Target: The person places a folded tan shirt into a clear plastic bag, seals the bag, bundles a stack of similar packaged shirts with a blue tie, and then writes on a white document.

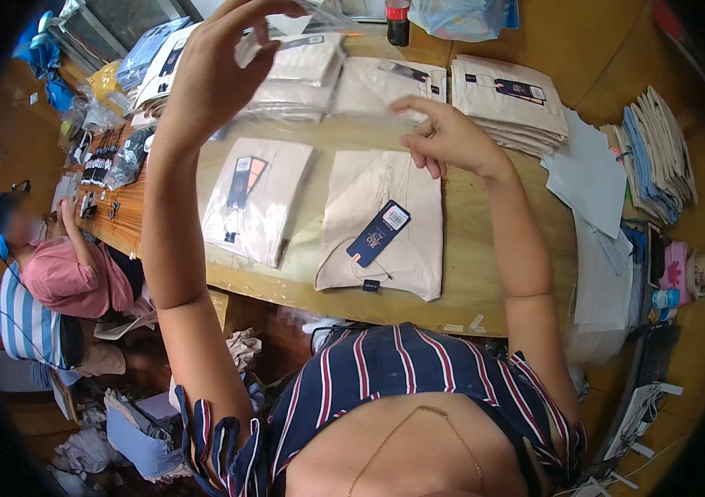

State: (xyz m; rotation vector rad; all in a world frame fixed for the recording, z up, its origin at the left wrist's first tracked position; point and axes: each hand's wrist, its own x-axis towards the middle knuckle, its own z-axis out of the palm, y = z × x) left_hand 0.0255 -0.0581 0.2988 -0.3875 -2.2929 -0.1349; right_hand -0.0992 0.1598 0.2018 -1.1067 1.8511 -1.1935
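Observation:
My left hand (228,70) is raised at the upper left, its thumb and fingers closed on a thin clear plastic bag (329,18). The film hangs over the stacks behind, and its edges are hard to follow. To the right, my right hand (452,142) hovers above the table with its index finger out and the others loosely bent apart; no grip on the film shows. Below it lies a folded cream garment (406,195) bearing a dark blue hang tag (379,234). Beside that, to the left, is another folded garment in a clear bag (274,203).
Stacks of folded cream garments (485,112) line the table's far side (526,195). White paper sheets (588,182) and more folded clothes (659,157) are at the right. A dark bottle (398,23) stands at the back. Two people sit at the left, one in a pink top (71,277).

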